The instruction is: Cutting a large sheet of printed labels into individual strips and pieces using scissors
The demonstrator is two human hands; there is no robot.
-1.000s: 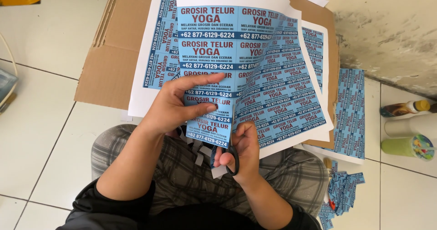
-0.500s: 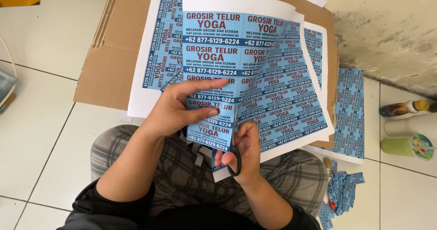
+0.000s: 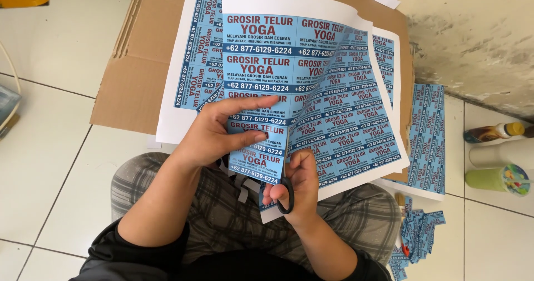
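Scissors (image 3: pixel 281 195) with dark handles sit closest in, over the checked lap, gripped by the right hand (image 3: pixel 297 183), whose fingers are curled through the loops; the blades run up under the paper and are mostly hidden, so how far they gape cannot be told. Just above and to the left, the left hand (image 3: pixel 219 136) pinches the printed sheet (image 3: pixel 295 86), thumb on the front face and forefinger stretched across it, the other fingers folded behind. That sheet, white-edged and covered in rows of blue labels with red and white lettering, is held up in front of the person, its left column partly split from the rest along a lengthwise cut that starts at the scissors. Under it lies a second printed sheet (image 3: pixel 189 64), flat on a sheet of brown cardboard (image 3: pixel 128 92) spread on the white tiled floor (image 3: pixel 50 164). To the right, a strip of labels (image 3: pixel 428 136) lies on the tiles, and a heap of cut labels (image 3: pixel 417 236) sits nearer the knee. Farther right stand a brown bottle (image 3: pixel 492 132) and a green bottle (image 3: pixel 498 179), both lying on their sides
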